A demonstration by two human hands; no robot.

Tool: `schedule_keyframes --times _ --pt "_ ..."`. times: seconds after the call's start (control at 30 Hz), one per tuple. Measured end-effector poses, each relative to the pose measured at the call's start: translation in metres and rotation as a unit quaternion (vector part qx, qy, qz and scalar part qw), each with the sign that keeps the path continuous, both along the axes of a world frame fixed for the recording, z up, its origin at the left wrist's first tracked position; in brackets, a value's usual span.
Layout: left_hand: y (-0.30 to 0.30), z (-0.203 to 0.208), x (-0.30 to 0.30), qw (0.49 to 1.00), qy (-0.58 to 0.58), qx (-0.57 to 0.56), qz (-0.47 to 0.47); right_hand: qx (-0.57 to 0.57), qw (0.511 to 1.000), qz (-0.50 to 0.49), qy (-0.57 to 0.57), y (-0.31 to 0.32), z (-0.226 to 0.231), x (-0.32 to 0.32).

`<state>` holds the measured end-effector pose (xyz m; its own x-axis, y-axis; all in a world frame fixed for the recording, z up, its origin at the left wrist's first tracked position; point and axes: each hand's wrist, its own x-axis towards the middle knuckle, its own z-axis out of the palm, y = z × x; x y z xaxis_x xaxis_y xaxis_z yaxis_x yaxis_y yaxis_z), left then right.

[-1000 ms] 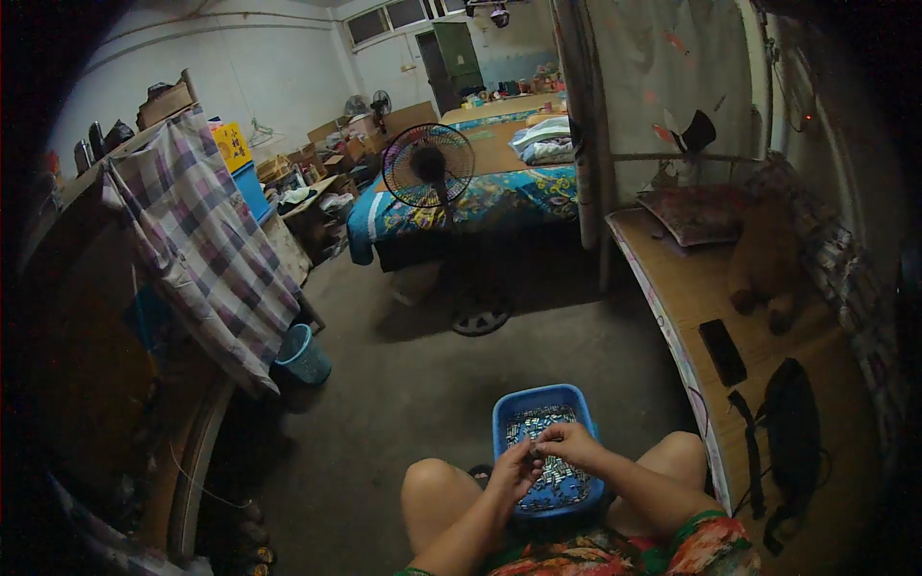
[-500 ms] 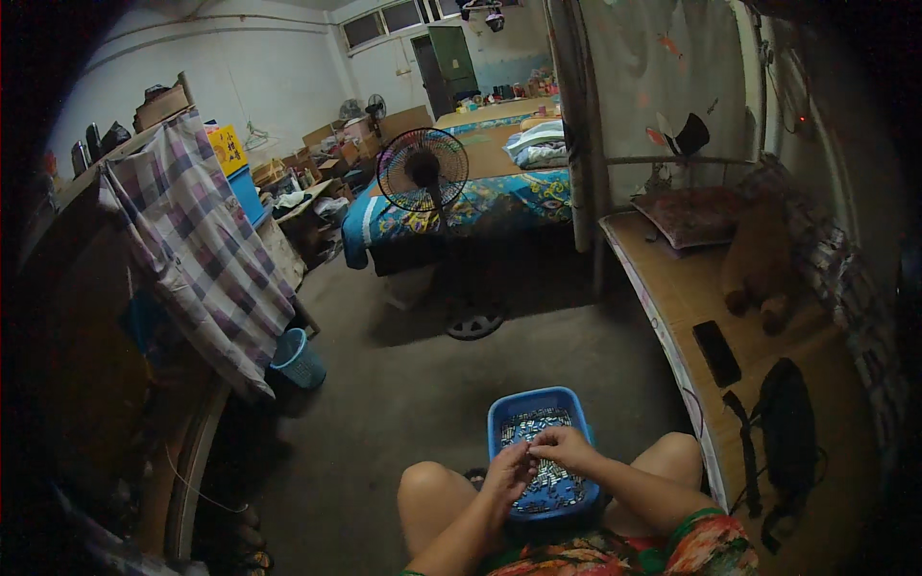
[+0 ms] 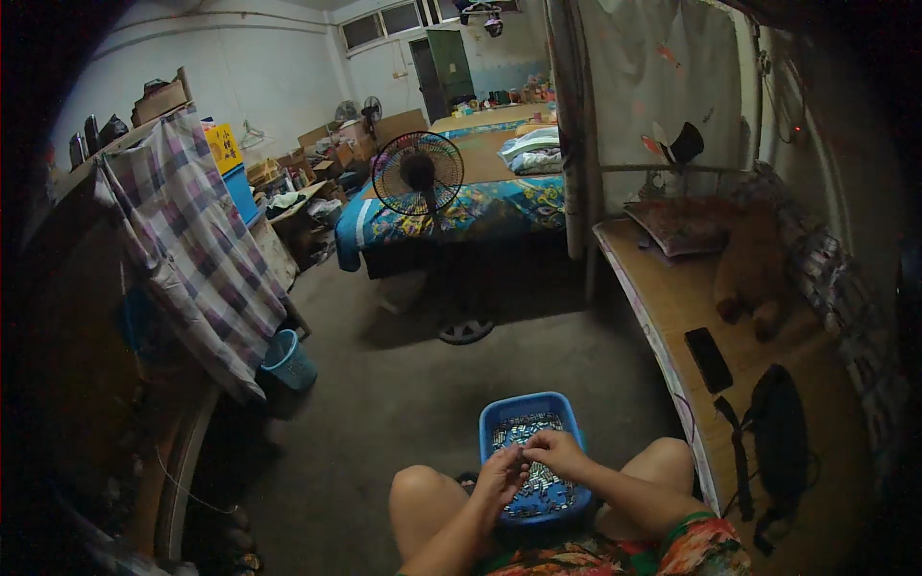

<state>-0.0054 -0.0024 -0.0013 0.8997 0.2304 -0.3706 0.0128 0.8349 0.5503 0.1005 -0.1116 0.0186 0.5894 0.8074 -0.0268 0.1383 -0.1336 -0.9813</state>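
Observation:
A blue plastic basin (image 3: 526, 405) sits low between my knees, and many small shiny metal pieces (image 3: 549, 492) are spread over its bottom. Above the basin my left hand (image 3: 503, 476) is closed with its fingers curled upward. My right hand (image 3: 559, 454) reaches in from the right, its thumb and fingers pinched together against the left fingertips. Whatever lies between the fingertips is too small to make out. The hands and wrists cover part of the basin's near left side.
On my right, a bed edge (image 3: 645, 331) holds a black phone (image 3: 709, 360), a dark strapped bag (image 3: 780, 422) and a brown plush toy (image 3: 751, 264). A standing fan (image 3: 418, 173) is ahead, before a patterned bed (image 3: 480, 211). To the left stands a blue wastebasket (image 3: 290, 363) beside a checked cloth (image 3: 197, 240).
The whole view has shifted slightly, so the scene sits a little further left. Both hands stay together above the basin, with only small finger movement.

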Motion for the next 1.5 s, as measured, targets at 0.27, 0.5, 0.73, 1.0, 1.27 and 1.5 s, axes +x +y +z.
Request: schedule_keyframes --times 0.27,0.5,0.73,1.0,1.27,1.5 --pt "0.0 0.001 0.0 1.0 -0.017 0.006 -0.002 -0.013 1.0 0.005 -0.017 -0.001 -0.003 0.002" --pt "0.001 0.001 0.003 1.0 -0.023 0.0 -0.007 -0.014 0.996 0.041 0.08 0.001 -0.011 0.013" --pt "0.003 0.001 0.001 0.997 -0.011 0.071 -0.01 -0.051 0.997 0.043 0.037 -0.001 -0.004 0.013" --pt "-0.002 0.003 -0.003 1.0 -0.006 0.0 -0.003 0.006 0.999 0.013 -0.034 0.0 -0.013 0.005" --pt "0.001 0.001 0.0 0.999 0.031 -0.01 0.014 -0.026 0.986 -0.013 -0.162 0.002 0.021 -0.002" --pt "0.009 0.005 0.008 1.0 -0.004 -0.023 -0.005 -0.027 0.998 0.059 0.027 0.003 0.011 0.014"
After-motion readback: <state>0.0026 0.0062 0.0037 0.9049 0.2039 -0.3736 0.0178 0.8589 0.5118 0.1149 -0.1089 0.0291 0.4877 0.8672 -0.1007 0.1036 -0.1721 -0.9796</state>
